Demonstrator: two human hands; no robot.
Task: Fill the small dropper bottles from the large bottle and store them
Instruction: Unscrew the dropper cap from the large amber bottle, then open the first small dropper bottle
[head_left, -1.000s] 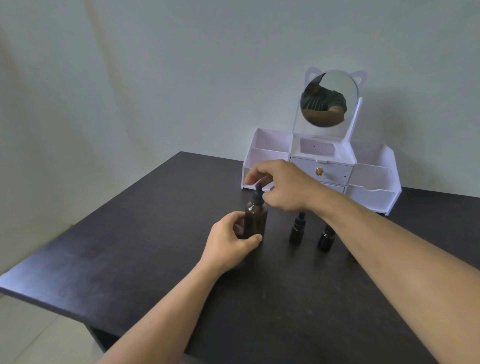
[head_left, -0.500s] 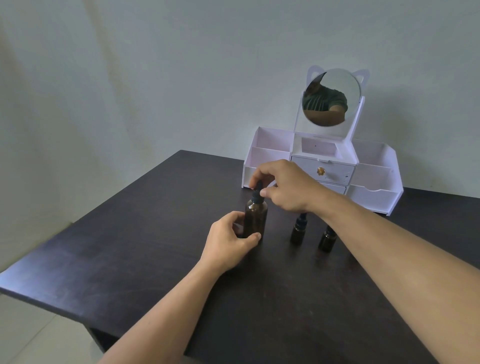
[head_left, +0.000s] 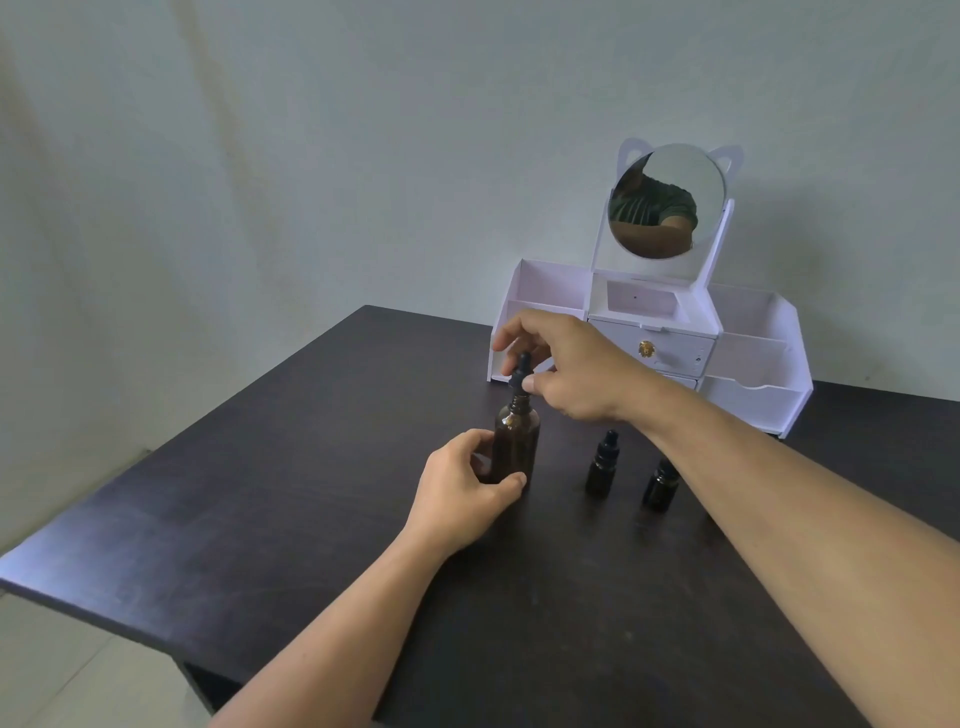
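The left hand (head_left: 462, 488) is curled round the lower body of the big bottle (head_left: 515, 447), thumb in front and fingers behind, pinning it upright on the table (head_left: 260, 519). At twelve o'clock from that hand, the right hand (head_left: 566, 369) pinches the black dropper cap (head_left: 521, 375) between thumb and fingertips; bare thread shows under the collar, so the cap looks unscrewed and part lifted.

To do this well, I'd say the left hand should hold the base flat and firm while the right draws the cap straight up, so the glass tube clears the neck without knocking it or dripping.

At three o'clock from the big bottle stand two small bottles, the first (head_left: 602, 465) near it, the second (head_left: 661, 486) just beyond, partly under the right forearm. Both are capped. The white organiser (head_left: 753, 364) with its mirror (head_left: 667, 202) waits at one o'clock, against the wall.
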